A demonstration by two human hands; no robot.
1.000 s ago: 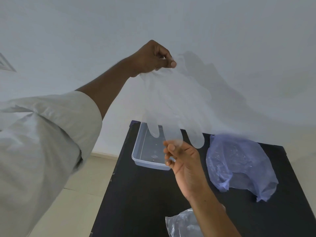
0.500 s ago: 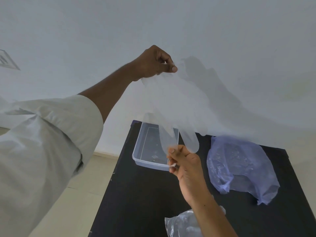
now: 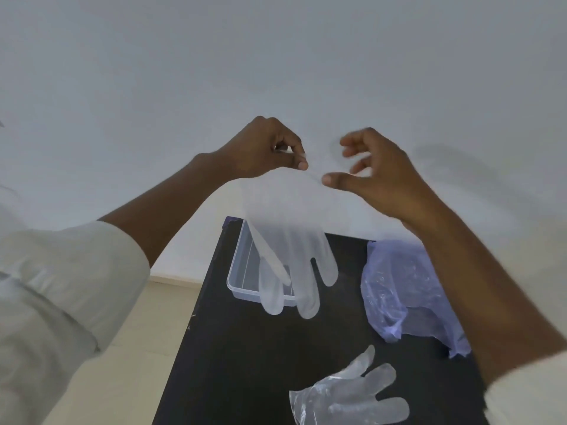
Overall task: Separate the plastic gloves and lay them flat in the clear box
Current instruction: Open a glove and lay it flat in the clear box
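Note:
My left hand is raised in front of the wall and pinches the cuff of a clear plastic glove. The glove hangs down, fingers lowest, over the clear box at the far left of the black table. My right hand is level with the left, just right of the cuff, its fingers apart and nothing visibly held. A second clear glove lies flat on the table near the front edge.
A crumpled bluish plastic bag lies on the right part of the table, partly behind my right forearm. A pale tiled floor shows left of the table. A plain white wall fills the background.
My right hand let go of the glove's fingertips and rose from table height to beside the cuff. The view dropped, so the second glove at the front shows.

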